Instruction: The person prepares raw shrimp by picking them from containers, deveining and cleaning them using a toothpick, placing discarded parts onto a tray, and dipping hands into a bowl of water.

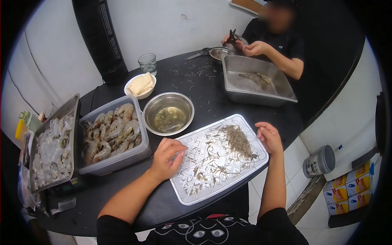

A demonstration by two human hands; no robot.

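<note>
A white ridged tray (185, 199) lies in front of me, strewn with thin, short brownish strands. A dense heap of fine whisker-like strands (237, 141) sits toward its upper right. My left hand (168, 158) hovers at the tray's left edge, its fingers bent and the thumb a little apart, with nothing visible between them. Beside the right edge is my right hand (269, 138), fingers loosely curled and apart from the thumb; I see nothing held in it.
Left stand a plastic tub of shrimp (112, 132) and a metal tray of iced shrimp (53, 149). A steel bowl of cloudy liquid (168, 114), a white bowl with cloth (140, 85) and a glass (148, 64) stand behind. Across, a person handles a shrimp beside a deep steel pan (261, 98).
</note>
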